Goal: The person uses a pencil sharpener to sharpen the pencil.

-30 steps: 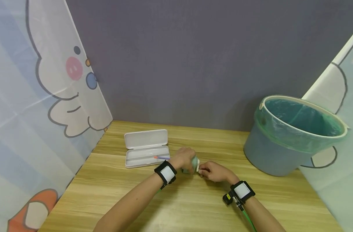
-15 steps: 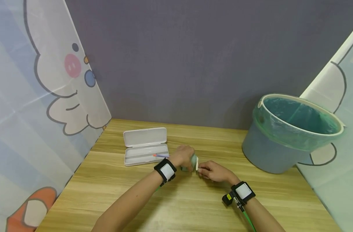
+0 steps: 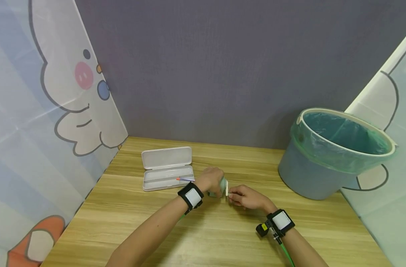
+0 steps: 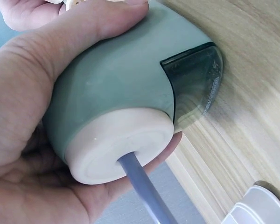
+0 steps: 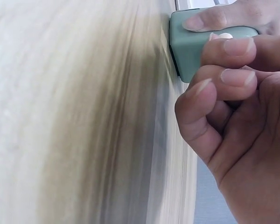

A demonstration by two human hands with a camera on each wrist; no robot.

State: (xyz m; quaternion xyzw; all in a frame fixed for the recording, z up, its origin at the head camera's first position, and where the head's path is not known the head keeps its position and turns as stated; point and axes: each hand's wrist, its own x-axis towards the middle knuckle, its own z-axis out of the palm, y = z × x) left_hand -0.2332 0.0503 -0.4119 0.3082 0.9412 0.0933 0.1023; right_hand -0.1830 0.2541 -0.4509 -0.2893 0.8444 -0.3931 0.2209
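Observation:
A pale green pencil sharpener [image 3: 223, 183] with a white front [image 4: 119, 151] and a dark shavings window [image 4: 196, 88] lies on its side on the wooden table [image 3: 196, 237]. My left hand [image 3: 209, 180] grips its body, thumb over the top [image 4: 98, 23]. A blue-violet pencil [image 4: 142, 189] sticks out of the white front, its orange end [image 3: 179, 179] over the case. My right hand [image 3: 244, 196] pinches the small white crank knob [image 5: 224, 36] at the sharpener's other end [image 5: 186, 49], fingers curled.
An open white pencil case [image 3: 167, 168] lies left of the hands; its corner shows in the left wrist view [image 4: 263, 205]. A grey-blue bin [image 3: 323, 174] with a green liner stands at the right. Cartoon-printed curtains flank the table; a grey wall closes the back.
Both hands stay on the sharpener. The white crank part at my right fingers has shifted slightly, and the head view has dipped a little.

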